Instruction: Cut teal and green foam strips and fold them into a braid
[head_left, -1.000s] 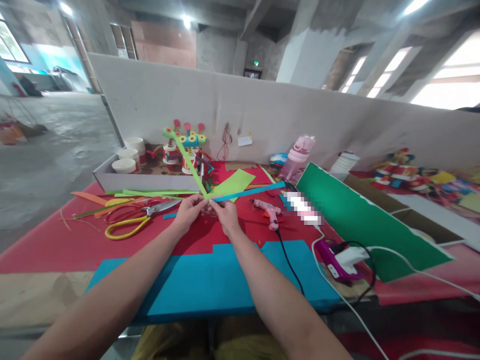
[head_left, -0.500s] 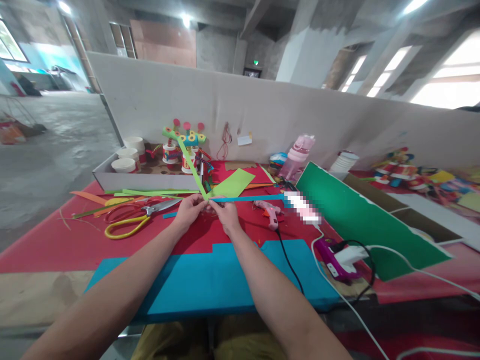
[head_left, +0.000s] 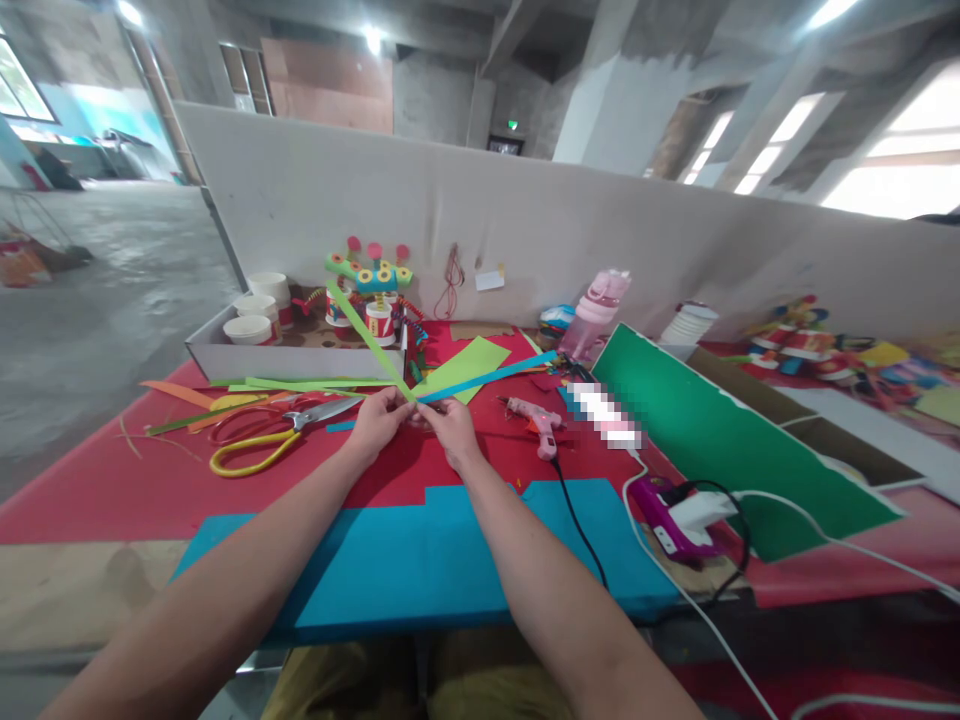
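Remotely, I look over the red table (head_left: 97, 480), with the blue sheet (head_left: 360, 570) along its near edge and the green board (head_left: 697, 440) at right. Midway, my left hand (head_left: 381, 425) and right hand (head_left: 452, 430) keep narrow grips, pinching the green strip (head_left: 371, 340) and blue strip (head_left: 495, 375) where their ends meet. Scissors (head_left: 259, 452) lie left, the pink glue gun (head_left: 545, 425) right. Print on the red-and-white cups (head_left: 379, 325) is too small to read.

Scissors (head_left: 301, 421) left, glue gun (head_left: 543, 424) right
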